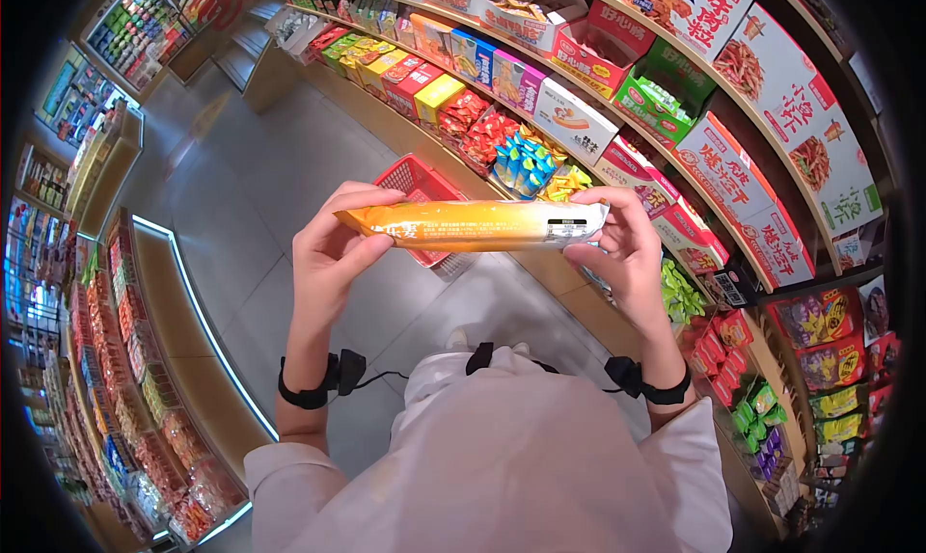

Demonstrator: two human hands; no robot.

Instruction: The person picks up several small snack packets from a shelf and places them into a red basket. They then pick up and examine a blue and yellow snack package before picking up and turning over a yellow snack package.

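An orange snack packet point(473, 223) with white and dark print is stretched level between my two hands, in front of my chest. My left hand point(338, 240) pinches its left end, thumb below and fingers above. At the other end, my right hand point(622, 244) grips the silver-white corner between thumb and fingers. A printed side with a barcode label faces me. Below and behind the packet, a red shopping basket point(410, 175) stands on the floor, partly covered by the packet and my left hand.
Shelves on my right carry boxed and bagged snacks, including blue packets point(526, 162), a green box point(656, 100) and red packets point(723, 360). To my left runs a lit display counter point(207, 360) of packaged goods. Grey tiled floor point(231, 196) lies between. Black straps circle both my wrists.
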